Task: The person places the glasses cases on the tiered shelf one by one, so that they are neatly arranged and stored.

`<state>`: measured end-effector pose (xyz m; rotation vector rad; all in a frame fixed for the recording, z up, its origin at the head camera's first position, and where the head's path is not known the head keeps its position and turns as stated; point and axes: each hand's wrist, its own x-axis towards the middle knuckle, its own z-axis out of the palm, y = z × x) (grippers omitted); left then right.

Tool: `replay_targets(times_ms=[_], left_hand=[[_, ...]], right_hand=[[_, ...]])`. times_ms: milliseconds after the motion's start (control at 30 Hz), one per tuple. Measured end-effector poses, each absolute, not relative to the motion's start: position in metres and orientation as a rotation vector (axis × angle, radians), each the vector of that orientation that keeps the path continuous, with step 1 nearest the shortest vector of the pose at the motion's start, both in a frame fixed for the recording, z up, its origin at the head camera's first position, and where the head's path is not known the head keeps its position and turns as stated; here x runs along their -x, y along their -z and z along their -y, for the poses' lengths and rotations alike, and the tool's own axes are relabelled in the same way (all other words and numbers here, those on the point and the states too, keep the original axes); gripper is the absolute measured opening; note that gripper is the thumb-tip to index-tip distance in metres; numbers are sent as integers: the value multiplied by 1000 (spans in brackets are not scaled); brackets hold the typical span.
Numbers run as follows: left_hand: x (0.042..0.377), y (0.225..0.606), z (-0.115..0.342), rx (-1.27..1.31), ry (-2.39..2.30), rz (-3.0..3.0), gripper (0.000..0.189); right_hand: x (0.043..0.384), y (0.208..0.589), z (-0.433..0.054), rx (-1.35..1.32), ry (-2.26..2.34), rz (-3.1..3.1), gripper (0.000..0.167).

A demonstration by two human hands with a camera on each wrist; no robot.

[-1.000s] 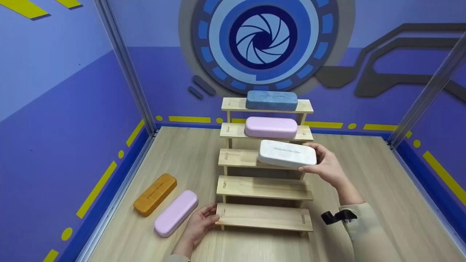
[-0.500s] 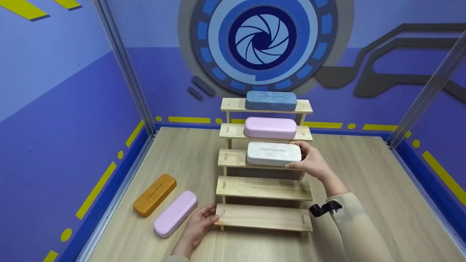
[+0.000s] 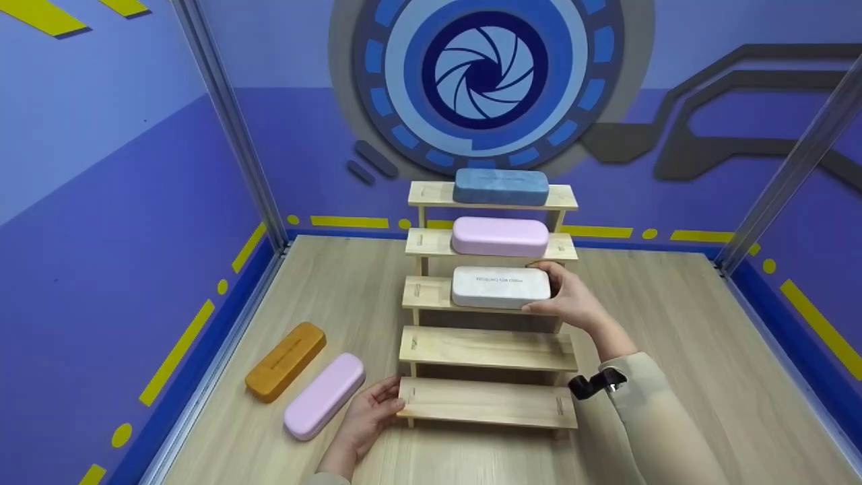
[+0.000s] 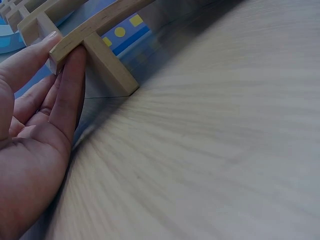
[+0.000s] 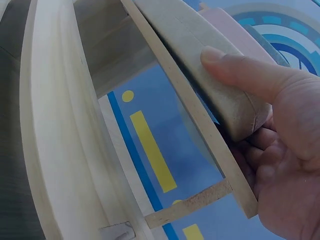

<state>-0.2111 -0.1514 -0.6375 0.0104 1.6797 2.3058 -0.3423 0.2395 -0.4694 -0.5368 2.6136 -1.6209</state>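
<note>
Currently, near the head view's centre, the right hand (image 3: 572,298) grips the right end of a white, rounded oblong case (image 3: 500,288) at the middle tier (image 3: 427,292) of a pale wooden rack (image 3: 485,349). Lower down, the left hand (image 3: 365,414) pinches the bottom tier (image 3: 485,402). A jerky release could probably drag the case off.

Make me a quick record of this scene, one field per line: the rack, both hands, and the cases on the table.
Rack: five-tier wooden rack
Top tier: blue case
Second tier: pink case
Third tier: white case, unclear if fully set down
Right hand: holds the white case's right end
Left hand: grips the lowest shelf by its left end
Table, left of rack: orange case, second pink case
</note>
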Motion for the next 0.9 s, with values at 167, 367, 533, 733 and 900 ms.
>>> replay_targets(times_ms=[167,367,533,733,900], left_hand=[[211,637,151,-12,-2315,-1674,68],[212,637,151,10,-2301,-1690,68],[212,637,151,7,-2295,-1693,69],[213,638,151,11,-2297,-1694,69],[213,638,152,3,-2299,-1689,70]], right_hand=[[341,468,-240,563,1519,-2659,75],[340,465,-240,596,1423,-2706,78],[337,466,-239,589,1341,-2770,85],[331,472,-243,598,1406,-2765,92],[319,477,-249,603,1599,-2677,89]])
